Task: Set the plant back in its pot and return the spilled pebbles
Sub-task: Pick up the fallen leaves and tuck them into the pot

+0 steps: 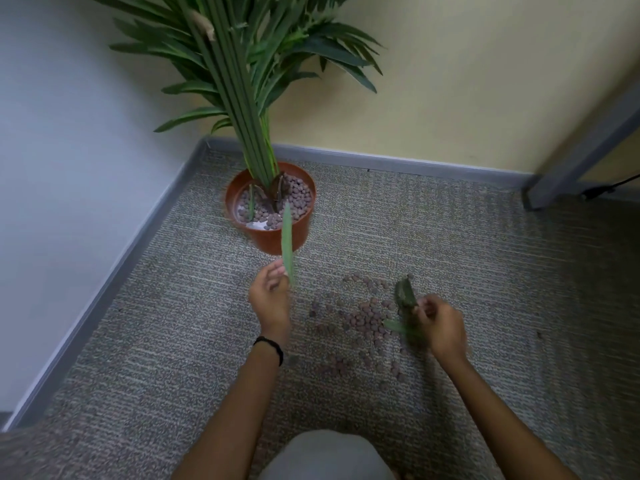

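A tall green plant (pixel 242 81) stands upright in a terracotta pot (pixel 273 240) in the corner, with brown pebbles filling part of the pot. My left hand (pixel 270 299) holds a long green leaf (pixel 286 237) that points up toward the pot. Spilled pebbles (pixel 360 320) lie scattered on the carpet to the right of it. My right hand (pixel 440 327) pinches a dark green plant piece (pixel 405 294) above the pebbles, and another green stem piece (pixel 398 326) lies just under the hand.
Grey carpet (pixel 173 341) covers the floor. A grey skirting board (pixel 104 292) runs along both walls behind the pot. A grey desk leg (pixel 568 164) and a black cable stand at the far right. My knee (pixel 325 455) is at the bottom.
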Demonstrator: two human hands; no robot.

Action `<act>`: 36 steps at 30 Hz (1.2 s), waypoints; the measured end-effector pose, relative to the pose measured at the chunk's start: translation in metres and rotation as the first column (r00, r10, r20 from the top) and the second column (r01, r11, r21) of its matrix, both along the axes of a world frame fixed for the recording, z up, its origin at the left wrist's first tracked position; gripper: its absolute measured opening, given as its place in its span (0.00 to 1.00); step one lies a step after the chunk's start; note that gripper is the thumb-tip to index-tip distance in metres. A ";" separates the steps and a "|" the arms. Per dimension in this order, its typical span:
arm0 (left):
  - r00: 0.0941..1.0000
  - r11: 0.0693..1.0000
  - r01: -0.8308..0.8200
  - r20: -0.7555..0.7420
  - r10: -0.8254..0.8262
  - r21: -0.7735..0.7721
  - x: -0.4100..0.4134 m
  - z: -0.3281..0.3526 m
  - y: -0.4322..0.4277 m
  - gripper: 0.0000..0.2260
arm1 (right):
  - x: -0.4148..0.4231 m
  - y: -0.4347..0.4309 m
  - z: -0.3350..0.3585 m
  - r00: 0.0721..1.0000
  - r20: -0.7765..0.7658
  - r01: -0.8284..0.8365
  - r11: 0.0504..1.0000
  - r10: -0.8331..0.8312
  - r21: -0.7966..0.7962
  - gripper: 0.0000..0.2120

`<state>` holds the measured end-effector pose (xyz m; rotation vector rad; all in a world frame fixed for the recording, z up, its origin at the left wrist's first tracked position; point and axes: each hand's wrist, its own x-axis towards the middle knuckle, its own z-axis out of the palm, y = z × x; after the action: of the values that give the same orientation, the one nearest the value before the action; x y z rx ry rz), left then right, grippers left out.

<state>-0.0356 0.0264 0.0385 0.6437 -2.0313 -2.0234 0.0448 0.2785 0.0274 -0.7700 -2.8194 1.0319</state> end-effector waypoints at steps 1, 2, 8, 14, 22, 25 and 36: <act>0.999 0.998 -0.038 0.001 0.038 0.057 -0.004 0.004 -0.003 0.11 | -0.006 -0.004 0.006 0.999 -0.039 0.007 1.000 -0.008 -0.021 0.03; 0.998 0.991 -0.068 0.010 0.067 0.113 -0.009 0.009 -0.005 0.11 | -0.012 -0.007 0.011 0.997 -0.076 0.005 0.999 -0.008 -0.041 0.04; 0.992 0.977 -0.106 0.084 0.092 0.187 -0.060 0.031 -0.022 0.13 | -0.049 -0.039 0.054 0.965 -0.258 -0.096 0.975 0.042 -0.202 0.04; 0.979 0.999 -0.023 0.203 0.030 -0.040 -0.101 0.044 -0.027 0.13 | -0.095 -0.074 0.092 0.927 -0.353 -0.224 0.939 0.124 -0.260 0.07; 0.954 0.852 0.291 0.066 -0.292 -0.435 -0.062 0.053 -0.053 0.10 | -0.165 -0.124 0.120 0.900 -0.415 -0.295 0.886 0.131 -0.359 0.05; 0.881 0.749 0.470 0.198 -0.430 -0.467 -0.033 0.022 -0.080 0.08 | -0.180 -0.137 0.110 0.914 -0.378 -0.296 0.878 0.146 -0.377 0.06; 0.450 0.076 0.887 0.814 -0.368 -0.456 0.025 -0.066 -0.109 0.28 | -0.177 -0.126 0.071 0.897 -0.164 -0.441 0.817 0.410 -0.371 0.12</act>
<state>-0.0105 -0.0829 -0.0271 -0.1555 -3.7428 -0.4539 -0.1317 0.1520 0.0986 -0.0823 -2.8066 1.6990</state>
